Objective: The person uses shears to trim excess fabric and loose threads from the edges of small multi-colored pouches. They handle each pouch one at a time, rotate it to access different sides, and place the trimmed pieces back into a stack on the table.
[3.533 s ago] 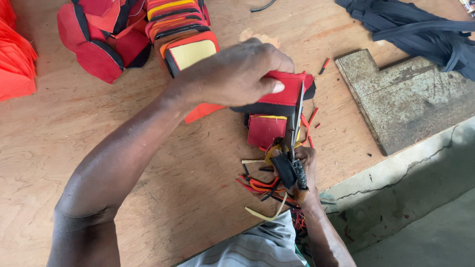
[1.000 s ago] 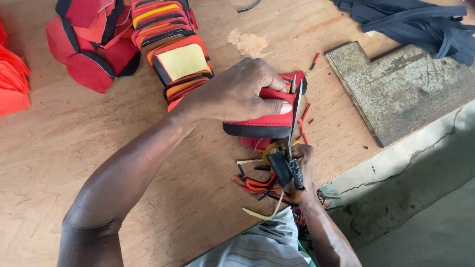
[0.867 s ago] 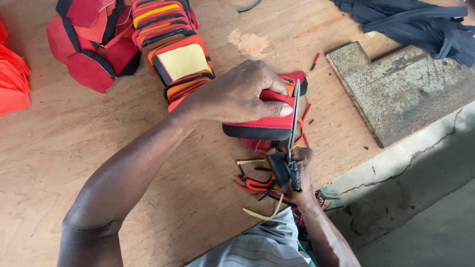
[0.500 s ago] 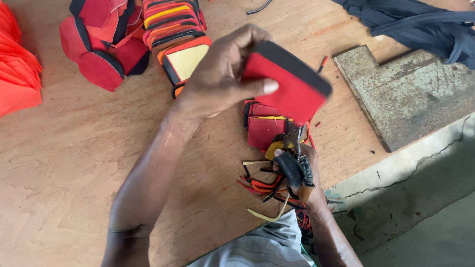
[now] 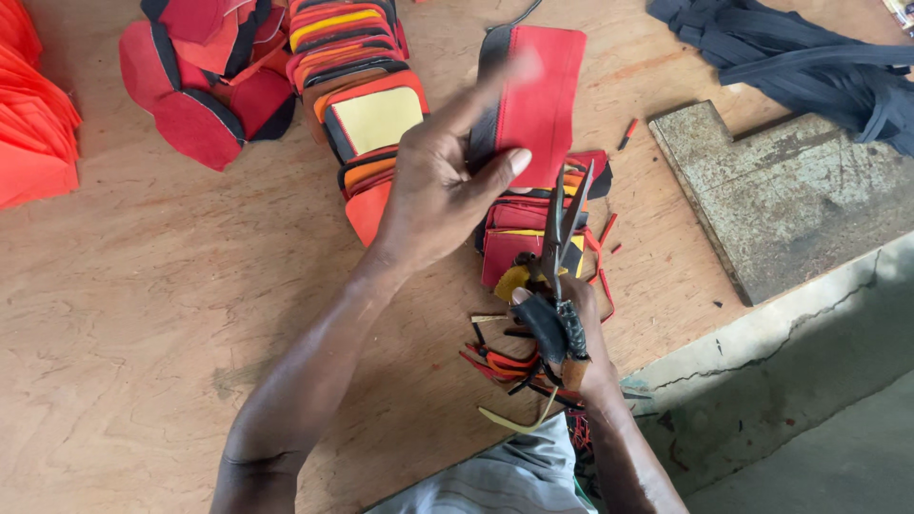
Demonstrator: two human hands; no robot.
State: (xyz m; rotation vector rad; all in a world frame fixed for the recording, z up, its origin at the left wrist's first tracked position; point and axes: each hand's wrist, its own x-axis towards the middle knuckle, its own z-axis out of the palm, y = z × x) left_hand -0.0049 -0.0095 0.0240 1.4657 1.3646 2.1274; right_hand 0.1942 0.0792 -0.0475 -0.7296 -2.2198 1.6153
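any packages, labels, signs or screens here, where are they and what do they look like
Only one possible item: a small printed thing cut off at the top right corner of the wooden table, pale with mixed colours; too little shows to tell what kind.
No signs or screens in view.
No label shows on the red piece in the left hand or on the scissors in the right hand.

A bare wooden counter (image 5: pixel 143 286) carries the work. On it lie a heap of red pieces with black edging (image 5: pixel 205 90), a row of red and yellow pieces (image 5: pixel 367 114), orange cloth (image 5: pixel 33 124) at the left edge, dark straps (image 5: pixel 800 62), a worn grey slab (image 5: pixel 781 195) and thin offcuts (image 5: pixel 505 366) near the front edge.
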